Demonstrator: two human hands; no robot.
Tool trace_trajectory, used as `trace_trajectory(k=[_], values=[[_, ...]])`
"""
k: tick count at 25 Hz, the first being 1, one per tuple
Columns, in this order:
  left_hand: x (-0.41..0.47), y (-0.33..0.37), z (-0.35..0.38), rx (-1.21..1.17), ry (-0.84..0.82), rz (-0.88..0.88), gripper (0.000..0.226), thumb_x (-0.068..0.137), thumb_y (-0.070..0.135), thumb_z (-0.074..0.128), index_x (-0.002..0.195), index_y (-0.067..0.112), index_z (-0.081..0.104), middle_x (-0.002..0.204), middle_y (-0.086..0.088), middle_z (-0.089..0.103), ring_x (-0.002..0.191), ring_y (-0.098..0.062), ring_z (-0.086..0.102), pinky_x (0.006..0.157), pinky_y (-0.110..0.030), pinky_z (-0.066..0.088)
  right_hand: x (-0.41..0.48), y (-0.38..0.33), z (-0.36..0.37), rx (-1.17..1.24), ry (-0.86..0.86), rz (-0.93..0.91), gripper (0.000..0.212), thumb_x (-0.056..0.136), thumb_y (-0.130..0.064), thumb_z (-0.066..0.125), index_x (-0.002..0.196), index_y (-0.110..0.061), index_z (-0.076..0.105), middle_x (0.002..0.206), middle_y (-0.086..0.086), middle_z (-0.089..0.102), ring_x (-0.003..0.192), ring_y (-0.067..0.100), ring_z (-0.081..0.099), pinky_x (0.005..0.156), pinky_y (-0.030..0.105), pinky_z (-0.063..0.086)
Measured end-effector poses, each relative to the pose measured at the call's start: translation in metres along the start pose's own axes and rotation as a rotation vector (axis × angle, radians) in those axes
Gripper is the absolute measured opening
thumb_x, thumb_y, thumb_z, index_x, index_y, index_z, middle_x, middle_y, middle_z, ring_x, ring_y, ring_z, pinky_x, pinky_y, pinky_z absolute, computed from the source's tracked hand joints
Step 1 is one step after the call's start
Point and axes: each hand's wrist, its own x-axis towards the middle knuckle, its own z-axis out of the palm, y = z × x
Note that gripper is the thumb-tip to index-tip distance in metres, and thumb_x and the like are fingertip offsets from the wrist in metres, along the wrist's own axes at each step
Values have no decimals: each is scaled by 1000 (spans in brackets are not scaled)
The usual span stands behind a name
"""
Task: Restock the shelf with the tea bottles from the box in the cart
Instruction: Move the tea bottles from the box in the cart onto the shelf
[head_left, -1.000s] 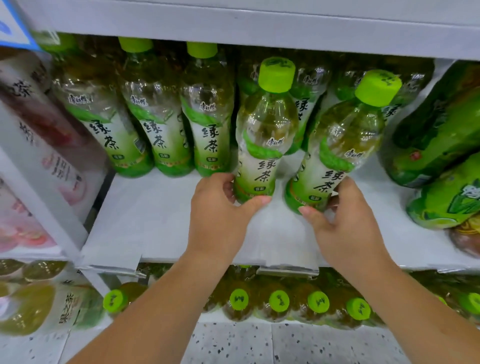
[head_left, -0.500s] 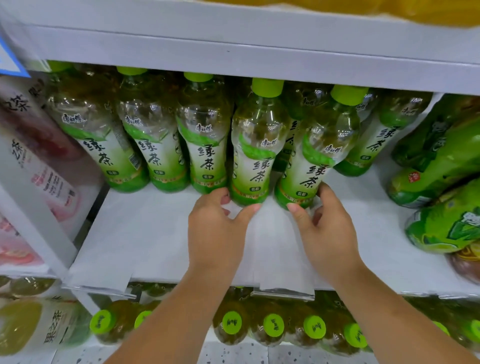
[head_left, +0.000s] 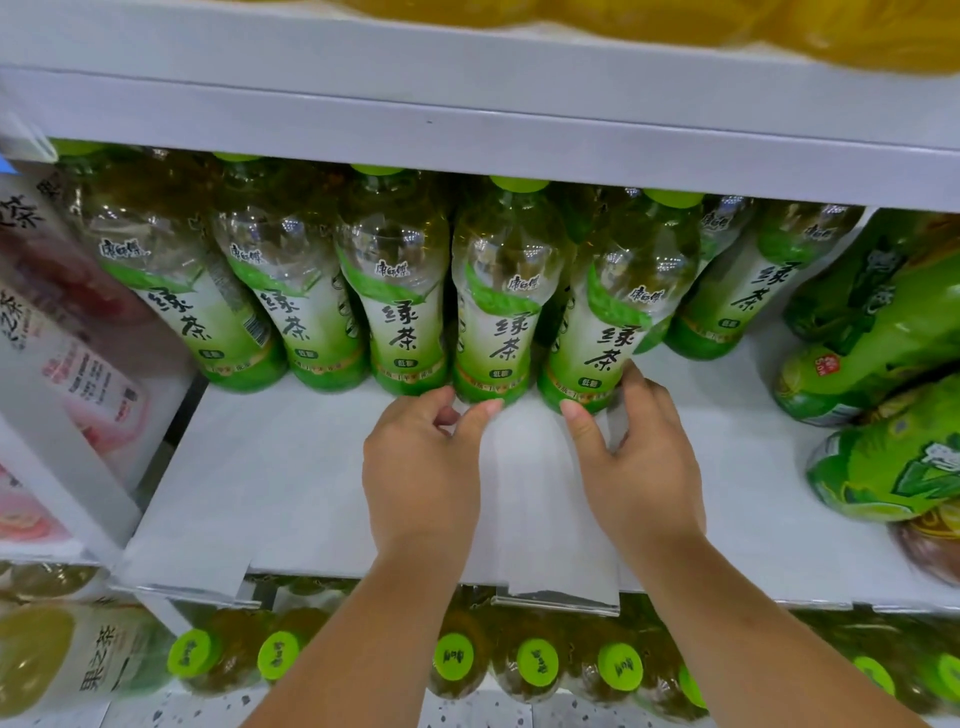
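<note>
On the shelf (head_left: 311, 467), the right hand (head_left: 641, 467) is curling round the fifth bottle (head_left: 605, 338); the left hand (head_left: 421, 467) is touching the fourth bottle (head_left: 496, 332), its grip hard to make out.

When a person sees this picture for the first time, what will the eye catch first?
The row of clear plastic green-tea bottles with lime caps, standing at the back of the white shelf, strikes first. In the centre, the left hand and the right hand touch the bases of two neighbouring bottles.

Head camera, close, down onto shelf (head_left: 311, 467)
</note>
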Motion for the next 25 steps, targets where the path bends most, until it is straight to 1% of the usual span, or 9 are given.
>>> trace_trajectory(k=[2,6,9,11,13,16,21,23,25], values=[[1,2,1,31,-8,-12,27,83,48,77,78,23,69,78,6,60,70,-7,54,59,-23,40,2,-1,2,-31,-10,-4,65,95,-58,49,153,-35,31,140,-9,46,122,19,51,91,33,44],[0,3,3,45,-20,-16,31,87,50,72,82,20,69,79,4,58,73,-11,55,63,-33,45,5,-4,4,-130,-55,-10,68,97,-60,39,157,-33,21,149,-6,42,129,23,47,97,37,43],[0,4,3,102,-29,7,35,89,53,68,72,23,61,77,5,55,70,-9,52,57,-30,36,5,-5,4,-169,-65,-10,70,97,-62,33,158,-31,17,151,-4,41,129,25,47,100,39,42],[0,4,3,124,-31,17,36,90,54,67,72,24,58,77,6,54,69,-8,50,55,-27,32,4,-6,4,-190,-71,-10,71,98,-63,31,159,-29,15,151,-4,41,129,25,47,101,39,42],[0,4,3,152,-34,42,32,91,55,65,77,26,62,79,8,54,70,-8,50,54,-25,31,5,-7,4,-213,-83,-11,72,98,-62,29,159,-28,13,152,-3,40,129,25,47,100,39,42],[0,1,3,205,-39,93,31,92,58,61,94,28,67,86,12,55,74,-7,50,54,-23,32,6,-9,3,-242,-107,3,72,99,-61,28,160,-27,10,153,-3,38,128,25,47,97,39,42],[1,-1,3,227,-57,138,37,93,58,58,106,25,69,92,12,56,83,-13,55,63,-29,41,8,-14,0,-242,-164,47,72,99,-60,31,160,-28,9,150,-2,39,130,26,45,99,40,42],[0,-1,0,220,-94,158,38,95,53,58,118,24,68,98,10,57,87,-15,57,68,-31,46,11,-15,-3,-199,-186,70,70,98,-60,36,158,-28,18,148,0,43,131,29,46,100,42,42],[2,-2,-6,216,-173,167,43,96,44,60,132,21,62,106,8,57,93,-18,59,76,-32,48,14,-18,-8,-84,-214,105,61,98,-55,46,151,-27,35,143,2,51,129,30,50,101,41,43]])
